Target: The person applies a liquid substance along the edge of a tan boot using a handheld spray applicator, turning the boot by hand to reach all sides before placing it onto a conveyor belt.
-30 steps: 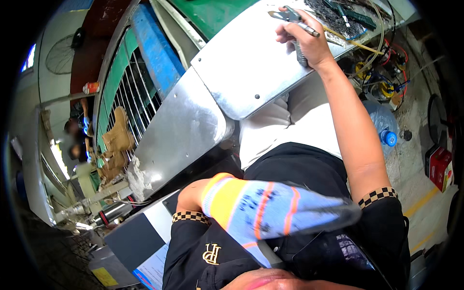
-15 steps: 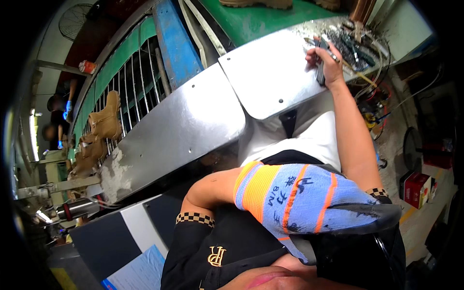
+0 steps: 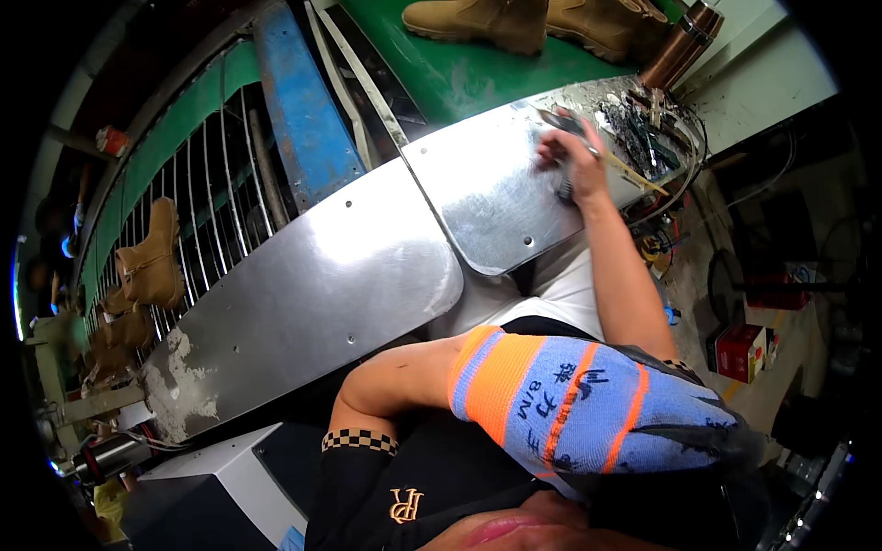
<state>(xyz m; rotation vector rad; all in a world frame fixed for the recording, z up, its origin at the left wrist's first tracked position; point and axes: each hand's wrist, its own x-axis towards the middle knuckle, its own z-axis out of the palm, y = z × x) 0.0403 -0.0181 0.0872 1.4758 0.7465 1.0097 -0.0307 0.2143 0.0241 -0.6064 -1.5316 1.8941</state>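
My left hand (image 3: 597,404) wears a blue knitted glove with orange bands and a dark coating on the fingers. It hangs open across my chest, fingers pointing right, and no object shows in it; the fingertips blur into the dark shirt. My bare right hand (image 3: 574,156) is at the right part of the metal-topped bench (image 3: 496,193), closed on a slim metal tool (image 3: 562,121) with a pointed end sticking out past the fingers. Something dark below that hand is too smeared to name.
Loose dark tools and debris (image 3: 643,138) lie at the bench's right end beside a copper-coloured flask (image 3: 684,44). Tan boots (image 3: 478,23) stand on the green surface behind, more boots (image 3: 152,257) by the rack (image 3: 211,184). A red box (image 3: 740,352) sits on the floor.
The view has shifted, so more of the boots and the flask shows. My right hand has turned slightly over the bench, with the tool still in it. My left hand's thumb has gone out of sight.
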